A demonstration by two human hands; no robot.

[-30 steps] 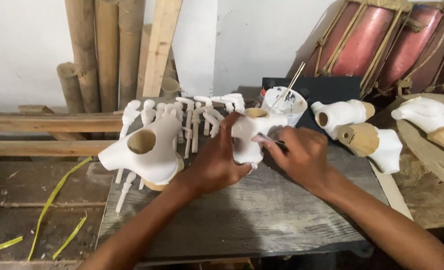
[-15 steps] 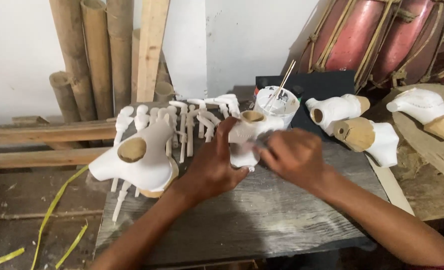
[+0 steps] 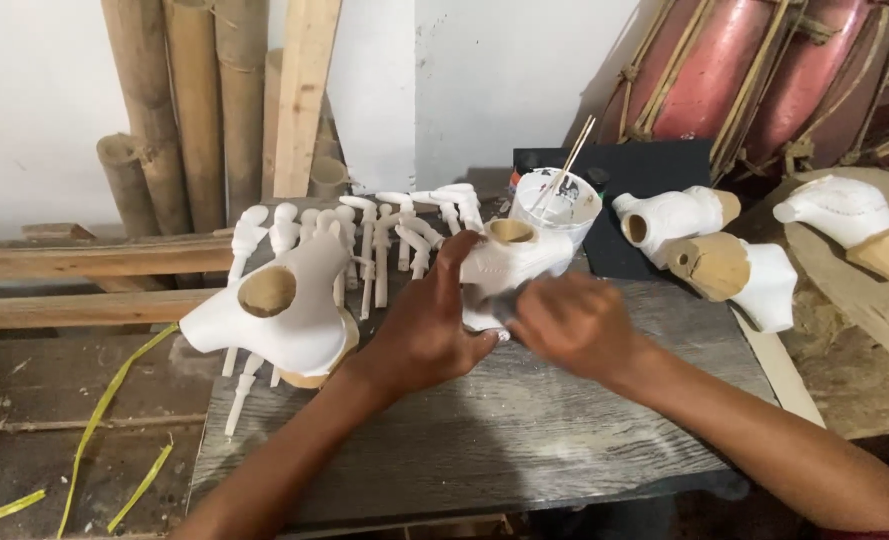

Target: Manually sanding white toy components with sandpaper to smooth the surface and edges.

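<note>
Hands meet at twelve o'clock: our left hand [image 3: 426, 335] wraps the white-painted hollow carved wooden torso [image 3: 512, 262], stiff, probably light; right hand [image 3: 572, 322], blurred, grip unclear.

The left hand [image 3: 426, 330] reaches toward one o'clock, fingers curled in a grip. The right hand [image 3: 571, 325], blurred, points toward ten o'clock, touching it.

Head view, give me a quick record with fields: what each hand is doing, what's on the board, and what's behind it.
left hand: grips white carved piece with a round hole on top
right hand: against the piece's front, blurred
near left: larger white carved body, hole showing bare wood
row behind: white carved limbs
cup: white cup with a stick in it
surface: grey wooden board
background: bamboo poles, red drums
</note>
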